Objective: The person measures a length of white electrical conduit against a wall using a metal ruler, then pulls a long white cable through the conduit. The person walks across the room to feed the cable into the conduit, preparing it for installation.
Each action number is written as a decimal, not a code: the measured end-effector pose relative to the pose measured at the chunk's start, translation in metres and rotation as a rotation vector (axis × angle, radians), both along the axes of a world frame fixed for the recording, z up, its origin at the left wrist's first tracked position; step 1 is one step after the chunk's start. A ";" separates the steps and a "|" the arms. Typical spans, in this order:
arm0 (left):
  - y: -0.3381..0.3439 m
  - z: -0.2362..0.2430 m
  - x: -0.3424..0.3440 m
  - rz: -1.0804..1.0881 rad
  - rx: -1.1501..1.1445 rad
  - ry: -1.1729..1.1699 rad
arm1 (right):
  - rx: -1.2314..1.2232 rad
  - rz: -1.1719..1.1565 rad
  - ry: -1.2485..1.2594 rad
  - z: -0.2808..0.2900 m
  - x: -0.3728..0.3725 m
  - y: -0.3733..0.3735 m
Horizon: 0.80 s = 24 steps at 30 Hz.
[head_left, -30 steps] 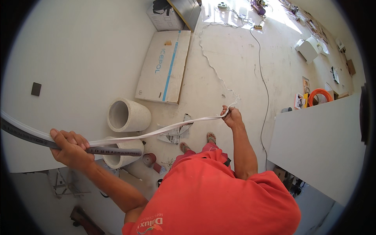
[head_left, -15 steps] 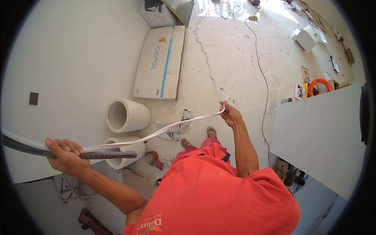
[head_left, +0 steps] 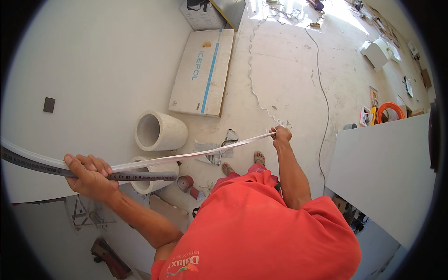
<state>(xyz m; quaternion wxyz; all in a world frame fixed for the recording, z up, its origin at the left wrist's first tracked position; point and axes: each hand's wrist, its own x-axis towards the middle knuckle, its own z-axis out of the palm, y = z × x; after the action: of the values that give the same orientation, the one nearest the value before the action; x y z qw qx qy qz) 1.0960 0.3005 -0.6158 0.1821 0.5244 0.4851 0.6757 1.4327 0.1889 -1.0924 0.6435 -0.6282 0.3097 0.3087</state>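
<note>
A flat white cable or strip (head_left: 196, 156) stretches between my two hands, slightly slack. At the left, my left hand (head_left: 91, 175) is wrapped round the strip together with a dark grey plastic conduit (head_left: 144, 176), whose end sticks out past my fingers. Both run on to the left rim of the picture. Farther right and away from me, my right hand (head_left: 282, 135) is closed in a pinch on the same strip. Beyond it the strip trails off twisted across the floor.
Two pale stone-like cylinders (head_left: 175, 133) and a large flat carton (head_left: 200, 74) stand by the left wall. A grey cord (head_left: 322, 88) crosses the floor. At the right, an orange coiled hose (head_left: 391, 112) sits behind a white panel (head_left: 380, 158). Torn paper (head_left: 210, 157) lies near my feet.
The strip between my hands is straighter and tauter than before. My right hand has turned and closed further over it. The whole view has shifted slightly.
</note>
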 end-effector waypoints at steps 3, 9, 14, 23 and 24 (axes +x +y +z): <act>-0.002 0.000 0.008 0.021 0.007 -0.009 | 0.072 0.072 -0.018 -0.021 0.000 -0.002; -0.004 -0.003 0.007 0.010 0.015 0.012 | 0.186 -0.112 0.216 -0.014 0.005 -0.006; -0.006 -0.002 0.004 0.011 0.007 0.001 | 0.397 0.041 0.238 -0.023 0.017 -0.023; -0.011 0.000 0.012 0.012 0.012 -0.014 | 0.585 -0.010 0.357 -0.039 0.016 -0.047; -0.010 0.000 0.012 0.015 -0.002 -0.020 | 0.592 -0.038 0.367 -0.040 0.018 -0.048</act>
<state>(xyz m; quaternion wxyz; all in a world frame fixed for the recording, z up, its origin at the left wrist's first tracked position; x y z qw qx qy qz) 1.1081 0.2901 -0.6161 0.1824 0.5137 0.4880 0.6817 1.4504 0.1408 -1.1320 0.7372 -0.3423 0.3289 0.4808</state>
